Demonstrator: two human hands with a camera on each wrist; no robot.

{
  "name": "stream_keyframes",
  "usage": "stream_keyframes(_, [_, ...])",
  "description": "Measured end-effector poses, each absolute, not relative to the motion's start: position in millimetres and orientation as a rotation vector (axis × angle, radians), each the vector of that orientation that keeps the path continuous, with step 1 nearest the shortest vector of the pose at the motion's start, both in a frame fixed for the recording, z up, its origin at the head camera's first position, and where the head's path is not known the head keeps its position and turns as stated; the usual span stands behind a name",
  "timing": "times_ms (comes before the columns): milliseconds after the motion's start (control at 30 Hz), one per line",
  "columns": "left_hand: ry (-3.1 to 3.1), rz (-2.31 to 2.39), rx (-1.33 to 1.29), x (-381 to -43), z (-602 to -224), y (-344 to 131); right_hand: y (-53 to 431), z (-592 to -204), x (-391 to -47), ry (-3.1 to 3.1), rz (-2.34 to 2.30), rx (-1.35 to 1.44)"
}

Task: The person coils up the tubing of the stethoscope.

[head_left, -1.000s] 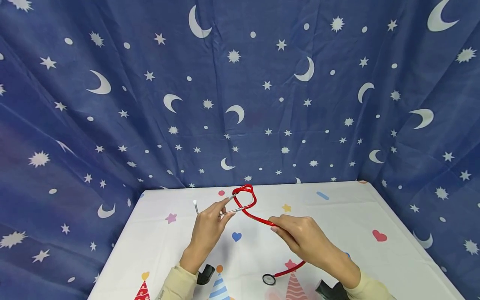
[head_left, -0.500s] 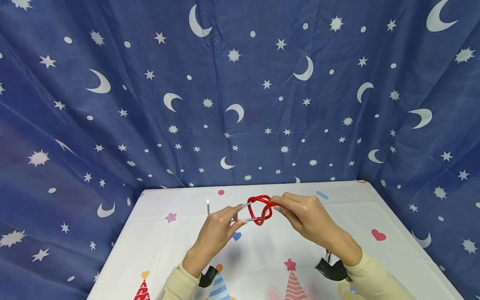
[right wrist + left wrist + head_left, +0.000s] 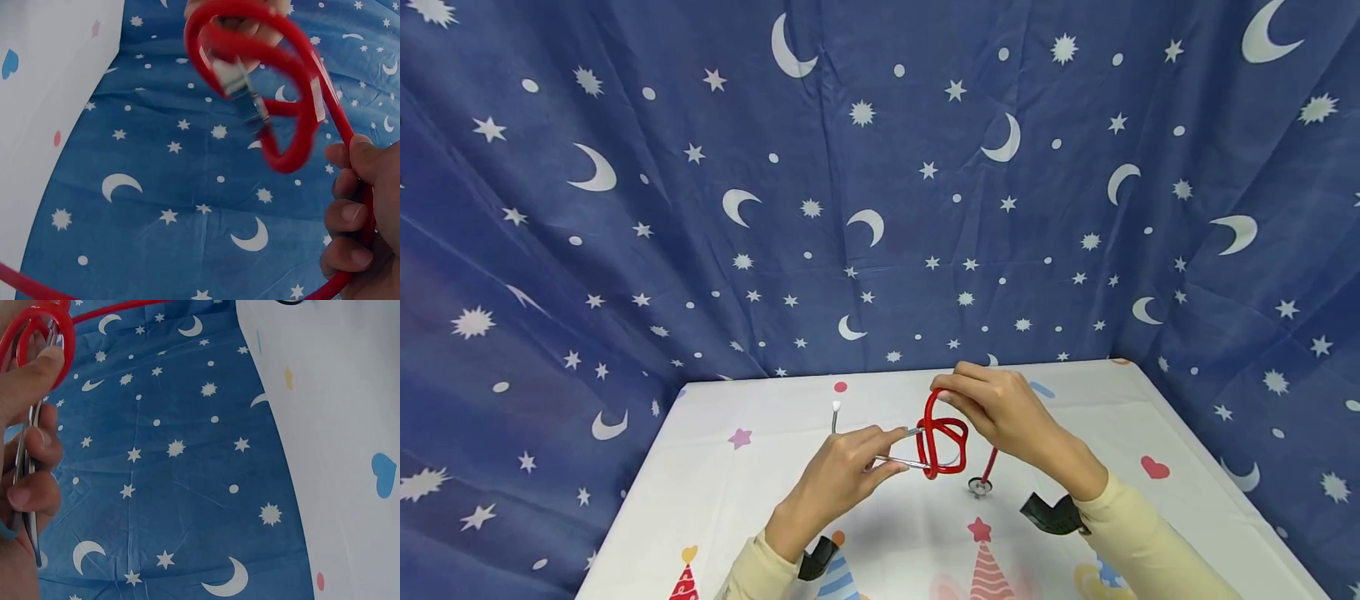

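Note:
A stethoscope with red tubing [image 3: 962, 446] is held up over the table between both hands. My left hand [image 3: 842, 467] grips its metal ear tubes [image 3: 901, 461]; a white ear tip [image 3: 837, 405] sticks up behind that hand. The tubing is looped round on itself beside the left fingertips. My right hand [image 3: 1000, 404] pinches the tubing at the top of a loop, and in the right wrist view its fingers [image 3: 350, 215] curl round the red tube. Below the right hand the chest piece [image 3: 980, 486] hangs from the tube's other end.
A white tablecloth [image 3: 760, 492] printed with stars, hearts and party hats covers the table. Behind it hangs a dark blue curtain [image 3: 925, 217] with moons and stars. Black straps [image 3: 1051, 514] are worn at both wrists.
Both hands have moved, the left one to the right with the ear tubes. The right hand has risen and wound the tubing into more loops. The chest piece has lifted towards the table's middle.

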State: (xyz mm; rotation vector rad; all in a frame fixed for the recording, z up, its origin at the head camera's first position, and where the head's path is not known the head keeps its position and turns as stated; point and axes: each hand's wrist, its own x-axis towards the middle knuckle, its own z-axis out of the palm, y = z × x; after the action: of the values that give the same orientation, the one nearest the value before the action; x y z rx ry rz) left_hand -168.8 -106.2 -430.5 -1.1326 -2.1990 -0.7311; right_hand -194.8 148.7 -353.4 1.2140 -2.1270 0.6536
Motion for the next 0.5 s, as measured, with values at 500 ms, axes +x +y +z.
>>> stream_keyframes(500, [-2.031,-0.836,-1.216,-161.3,-426.2,-102.3,149.7,-368.5,-208.0,-2.484,0.782,1.172])
